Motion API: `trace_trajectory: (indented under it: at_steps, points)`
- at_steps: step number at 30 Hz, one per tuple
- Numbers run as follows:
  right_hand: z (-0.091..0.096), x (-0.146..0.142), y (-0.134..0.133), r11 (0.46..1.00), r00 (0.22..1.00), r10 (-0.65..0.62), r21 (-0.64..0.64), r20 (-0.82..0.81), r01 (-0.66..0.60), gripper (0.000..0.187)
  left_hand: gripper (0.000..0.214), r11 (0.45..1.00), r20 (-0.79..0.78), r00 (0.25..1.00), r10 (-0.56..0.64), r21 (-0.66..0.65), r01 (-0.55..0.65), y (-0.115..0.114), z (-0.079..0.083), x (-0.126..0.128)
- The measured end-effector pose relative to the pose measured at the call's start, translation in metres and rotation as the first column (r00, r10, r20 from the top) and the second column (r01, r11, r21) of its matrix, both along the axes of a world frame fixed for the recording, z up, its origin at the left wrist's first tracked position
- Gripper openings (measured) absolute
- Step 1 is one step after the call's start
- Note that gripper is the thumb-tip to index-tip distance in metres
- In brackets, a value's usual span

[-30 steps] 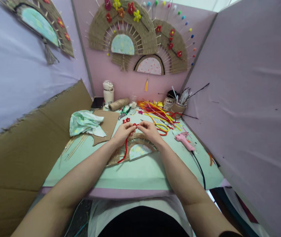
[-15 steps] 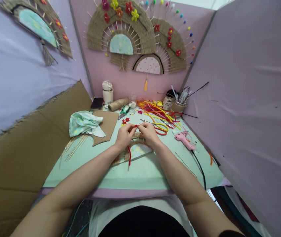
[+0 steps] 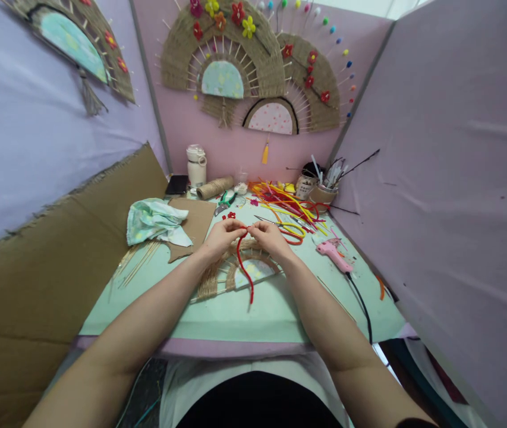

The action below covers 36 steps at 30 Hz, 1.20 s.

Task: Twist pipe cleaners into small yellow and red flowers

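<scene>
- Left grip point(image 3: 223, 239) and right grip point(image 3: 271, 239) both pinch one red stem point(image 3: 251, 288), above one woven fan point(image 3: 208, 282) on the counter point(image 3: 235, 322).
- Its loose end, trailing leftward a second ago, now hangs past the fan's lower edge.
- Nearby: one glue gun point(image 3: 334, 254), one bottle point(image 3: 197, 167).

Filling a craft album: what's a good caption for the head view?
Left hand and right hand pinch a red pipe cleaner over a twine-wrapped fan, pink glue gun at right.

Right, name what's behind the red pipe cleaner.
A woven fan and table show behind the red pipe cleaner; the left hand and right hand hide part of the fan.
</scene>
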State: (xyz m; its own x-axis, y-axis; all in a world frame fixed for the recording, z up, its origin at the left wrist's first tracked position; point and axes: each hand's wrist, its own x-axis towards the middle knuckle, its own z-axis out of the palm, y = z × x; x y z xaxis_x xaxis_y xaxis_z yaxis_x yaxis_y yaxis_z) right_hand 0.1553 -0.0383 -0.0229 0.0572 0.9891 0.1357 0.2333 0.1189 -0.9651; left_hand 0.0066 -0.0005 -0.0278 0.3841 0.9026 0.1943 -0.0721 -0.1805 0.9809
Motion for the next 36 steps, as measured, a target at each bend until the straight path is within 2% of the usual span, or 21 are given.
trace_trajectory:
  at_steps: [3, 7, 13, 17, 20, 22, 25, 27, 32, 36]
  points:
    - [0.000, -0.004, -0.002, 0.999, 0.997, 0.041, -0.019, -0.060, -0.042, 0.031, 0.025, 0.996, 0.078, 0.993, 0.090, -0.004, -0.090, 0.003, -0.002, 0.000]
    - [-0.002, -0.012, -0.008, 0.976, 0.982, 0.155, -0.137, -0.108, -0.169, 0.030, 0.025, 0.992, 0.116, 0.985, 0.127, -0.005, -0.127, 0.005, -0.006, 0.001]
    - [-0.004, -0.016, -0.006, 0.963, 0.962, 0.125, -0.204, -0.243, -0.177, 0.013, 0.027, 0.986, 0.094, 0.982, 0.165, -0.039, -0.162, 0.005, -0.001, -0.001]
    - [-0.009, -0.016, -0.002, 0.958, 0.951, 0.110, -0.223, -0.288, -0.178, 0.016, 0.028, 0.978, 0.073, 0.976, 0.204, -0.053, -0.201, 0.006, 0.001, -0.003]
    - [-0.014, -0.019, -0.002, 0.946, 0.941, 0.179, -0.212, -0.288, -0.245, 0.026, 0.026, 0.983, 0.061, 0.981, 0.183, -0.024, -0.182, 0.003, 0.001, -0.002]
    - [-0.015, -0.018, -0.002, 0.945, 0.949, 0.217, -0.195, -0.230, -0.264, 0.029, 0.025, 0.985, 0.051, 0.984, 0.172, -0.014, -0.171, 0.002, 0.003, -0.001]
    - [-0.011, -0.012, -0.002, 0.961, 0.971, 0.207, -0.164, -0.118, -0.224, 0.029, 0.025, 0.980, 0.030, 0.980, 0.196, -0.021, -0.196, 0.002, 0.009, -0.003]
    - [-0.008, -0.007, -0.001, 0.969, 0.978, 0.170, -0.158, -0.125, -0.189, 0.026, 0.026, 0.977, 0.016, 0.978, 0.206, -0.048, -0.205, 0.002, 0.013, -0.005]
    - [0.000, 0.001, -0.001, 0.950, 0.942, 0.138, -0.228, -0.306, -0.213, 0.018, 0.028, 0.978, 0.077, 0.989, 0.126, -0.178, -0.111, -0.001, 0.016, -0.006]
    - [0.003, 0.001, -0.004, 0.938, 0.926, 0.147, -0.247, -0.349, -0.242, 0.018, 0.026, 0.952, 0.140, 0.989, 0.054, -0.305, -0.009, -0.003, 0.017, -0.006]
